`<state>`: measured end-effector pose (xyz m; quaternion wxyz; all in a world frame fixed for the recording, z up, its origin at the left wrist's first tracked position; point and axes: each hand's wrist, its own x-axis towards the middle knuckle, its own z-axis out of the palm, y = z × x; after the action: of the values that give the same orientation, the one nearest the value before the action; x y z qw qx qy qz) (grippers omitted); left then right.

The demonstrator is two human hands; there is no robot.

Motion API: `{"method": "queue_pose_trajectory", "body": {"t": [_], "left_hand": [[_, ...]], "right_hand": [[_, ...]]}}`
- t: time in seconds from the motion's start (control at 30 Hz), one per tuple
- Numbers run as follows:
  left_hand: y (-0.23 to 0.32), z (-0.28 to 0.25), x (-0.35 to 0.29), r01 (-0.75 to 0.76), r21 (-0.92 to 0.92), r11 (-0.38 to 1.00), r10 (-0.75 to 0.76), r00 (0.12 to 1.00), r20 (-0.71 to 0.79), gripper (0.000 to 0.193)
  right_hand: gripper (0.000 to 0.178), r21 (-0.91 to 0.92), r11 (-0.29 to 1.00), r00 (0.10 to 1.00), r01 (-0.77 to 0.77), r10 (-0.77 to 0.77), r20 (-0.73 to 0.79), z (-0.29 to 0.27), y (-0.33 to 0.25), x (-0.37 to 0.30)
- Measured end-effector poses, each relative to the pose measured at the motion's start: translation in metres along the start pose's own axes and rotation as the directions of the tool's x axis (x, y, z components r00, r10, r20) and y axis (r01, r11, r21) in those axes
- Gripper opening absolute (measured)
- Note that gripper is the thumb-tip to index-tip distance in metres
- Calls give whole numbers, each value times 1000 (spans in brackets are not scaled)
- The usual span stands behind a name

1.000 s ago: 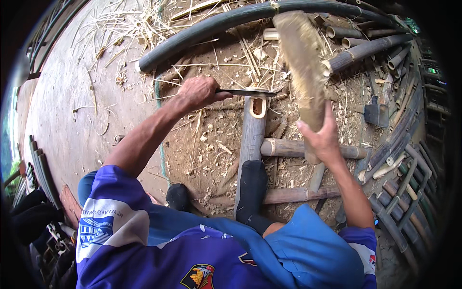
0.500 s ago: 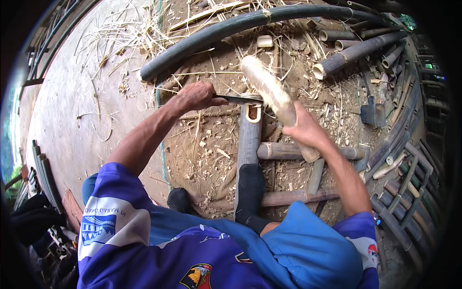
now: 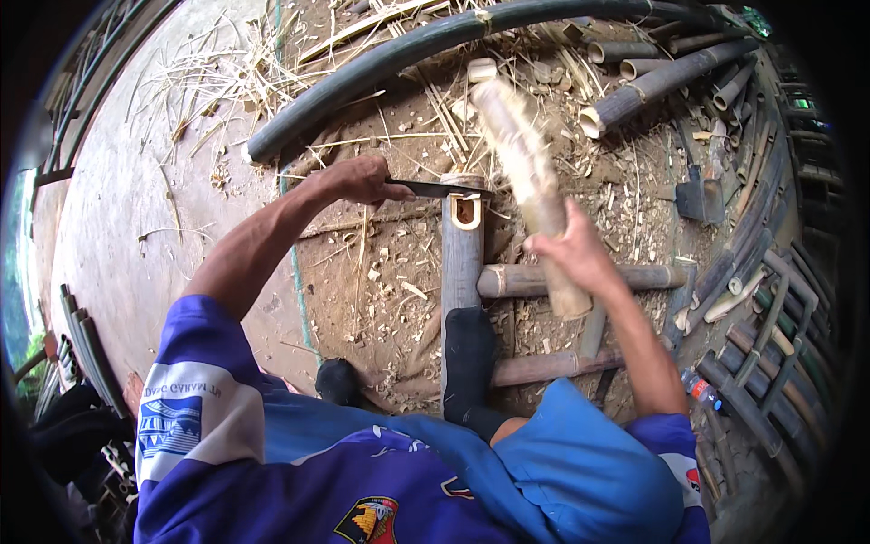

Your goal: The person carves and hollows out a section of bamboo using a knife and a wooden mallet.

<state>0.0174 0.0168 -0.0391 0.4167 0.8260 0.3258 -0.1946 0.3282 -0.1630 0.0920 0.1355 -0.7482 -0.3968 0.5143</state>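
Observation:
My left hand is closed around the handle end of a dark-bladed knife. Its blade lies across the upper end of a grey bamboo pole, just above a squarish cut opening with pale edges. In my right hand is a thick pale wooden club, slightly smeared by motion and with a frayed upper part. The club slants up to the right of the blade, apart from it. My dark-socked foot rests on the pole's lower part.
Crosspieces of bamboo run to the right from the pole. A long dark bamboo stem curves across the far side. Cut bamboo tubes lie at the far right, near a dark flat blade. Chips and shavings litter the ground.
The whole view has shifted slightly. My right hand and the club have tilted a little more upright, while the knife still lies across the pole.

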Motion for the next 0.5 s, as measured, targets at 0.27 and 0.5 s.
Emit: {"method": "queue_pose_trajectory", "body": {"t": [0.27,0.5], "left_hand": [[36,53,-57,-7,253,968,145,835,-531,26],[39,69,-93,88,42,995,-62,907,-416,27]], "right_hand": [[59,514,834,976,200,-121,-183,-37,23,-18],[62,317,942,992,110,-82,-99,-22,28,-22]]}}
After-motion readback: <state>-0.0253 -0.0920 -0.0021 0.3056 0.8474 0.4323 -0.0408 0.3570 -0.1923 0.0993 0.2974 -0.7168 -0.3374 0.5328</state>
